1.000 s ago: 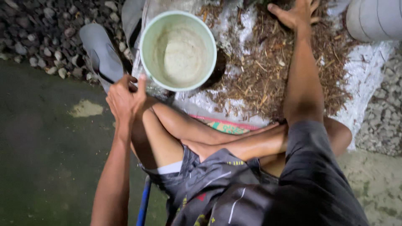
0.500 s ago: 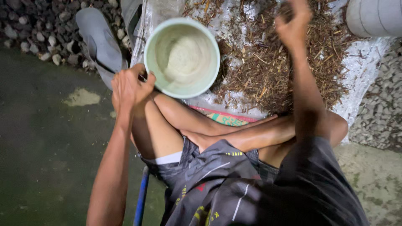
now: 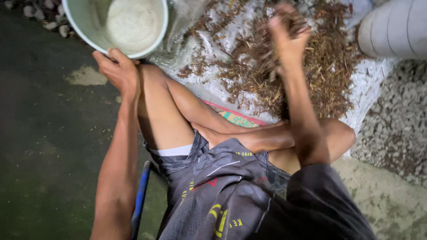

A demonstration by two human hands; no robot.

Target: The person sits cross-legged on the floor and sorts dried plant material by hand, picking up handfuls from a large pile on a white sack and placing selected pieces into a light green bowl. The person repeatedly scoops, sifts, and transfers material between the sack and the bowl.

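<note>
Our left hand grips the pale green bucket's near rim; our blurred right hand clutches dry brown straw above the white sheet.

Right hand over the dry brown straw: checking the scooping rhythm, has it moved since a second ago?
Yes. The right hand has lifted off the dry brown straw pile, clutching a blurred clump.

The bucket at far left is pale green, whitish inside. The dry plant litter is brown and straw-yellow, spread on a white woven sheet. A mat edge shows red and teal. The shorts are grey with yellow and red print. The floor is dark green-grey.
</note>
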